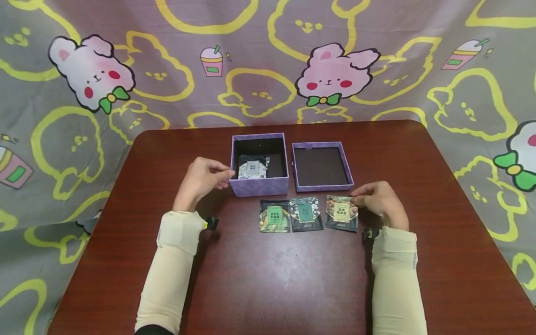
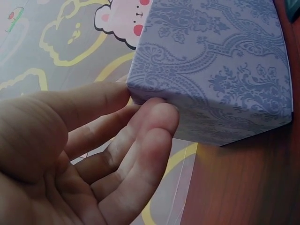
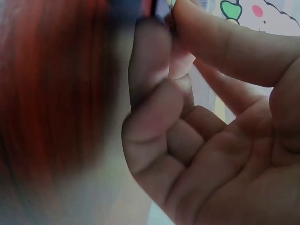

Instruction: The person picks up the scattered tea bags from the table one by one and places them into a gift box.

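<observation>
In the head view my left hand (image 1: pixel 205 179) holds the front left corner of a purple patterned box (image 1: pixel 259 187). The left wrist view shows my thumb and fingertips against the corner of this box (image 2: pixel 211 61). Inside the open box lies a black and white sachet (image 1: pixel 253 168). My right hand (image 1: pixel 382 201) pinches the upper right corner of a brown sachet with a yellow label (image 1: pixel 342 213); in the right wrist view only a sliver of it shows at the fingertips. To its left lie a grey floral sachet (image 1: pixel 306 214) and a green sachet (image 1: pixel 274 217).
The purple box lid (image 1: pixel 324 188) lies inside up, to the right of the box. Everything stands on a dark red-brown wooden table (image 1: pixel 268 288). A cartoon-printed cloth (image 1: pixel 255 56) hangs behind the table and at its sides.
</observation>
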A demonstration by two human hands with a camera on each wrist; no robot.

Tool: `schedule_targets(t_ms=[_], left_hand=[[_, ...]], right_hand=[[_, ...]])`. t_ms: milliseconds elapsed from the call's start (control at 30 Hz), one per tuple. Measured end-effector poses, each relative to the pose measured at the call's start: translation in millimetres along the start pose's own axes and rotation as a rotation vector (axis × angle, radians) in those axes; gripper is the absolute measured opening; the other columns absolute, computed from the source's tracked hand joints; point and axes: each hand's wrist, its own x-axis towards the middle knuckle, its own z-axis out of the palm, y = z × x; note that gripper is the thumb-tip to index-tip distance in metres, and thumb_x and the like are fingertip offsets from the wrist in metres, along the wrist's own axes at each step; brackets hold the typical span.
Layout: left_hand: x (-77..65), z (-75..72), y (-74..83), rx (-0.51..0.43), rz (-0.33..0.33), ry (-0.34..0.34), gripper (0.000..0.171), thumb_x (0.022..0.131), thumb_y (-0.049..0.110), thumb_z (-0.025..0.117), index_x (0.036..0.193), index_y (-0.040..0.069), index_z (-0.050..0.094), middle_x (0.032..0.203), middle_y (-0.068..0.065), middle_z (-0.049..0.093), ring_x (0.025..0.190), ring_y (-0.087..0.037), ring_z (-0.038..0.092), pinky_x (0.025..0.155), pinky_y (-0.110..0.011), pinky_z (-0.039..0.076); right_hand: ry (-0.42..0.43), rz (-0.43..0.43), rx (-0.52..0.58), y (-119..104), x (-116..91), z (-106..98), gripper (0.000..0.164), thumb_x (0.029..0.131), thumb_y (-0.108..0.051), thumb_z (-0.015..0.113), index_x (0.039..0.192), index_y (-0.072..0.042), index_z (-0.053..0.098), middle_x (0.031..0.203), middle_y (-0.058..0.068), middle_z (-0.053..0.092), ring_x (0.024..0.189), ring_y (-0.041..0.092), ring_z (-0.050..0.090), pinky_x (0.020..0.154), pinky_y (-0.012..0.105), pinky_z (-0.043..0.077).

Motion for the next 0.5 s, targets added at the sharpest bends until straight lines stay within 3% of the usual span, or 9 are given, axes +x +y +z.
schedule_targets(t_ms=[367,500], left_hand=[[-0.4,0.5,1.7,0.005,-0.004,-0.003,0.018,0.09,0.015,0.078,0.098,0.0,0.076,0.079,-0.014,0.072,0.078,-0.041,0.071,0.072,-0.051,0.06],[-1.0,-0.4,2.2,-0.001,-0.01,-0.005,0.018,0.09,0.014,0.078,0.099,-0.001,0.076,0.08,-0.015,0.072,0.08,-0.043,0.071,0.074,-0.053,0.059]], right_hand=[[-0.054,-0.075,0.011,-4.0,-3.7,-9.3,0.018,0.093,0.001,0.068,0.109,0.007,0.072,0.096,0.012,0.072,0.081,0.02,0.062,0.07,0.029,0.052],[-0.049,-0.058,0.04,-12.6,-5.3,-19.8,0.022,0.095,-0.003,0.067,0.115,0.004,0.071,0.104,0.014,0.07,0.086,0.024,0.062,0.072,0.033,0.052]])
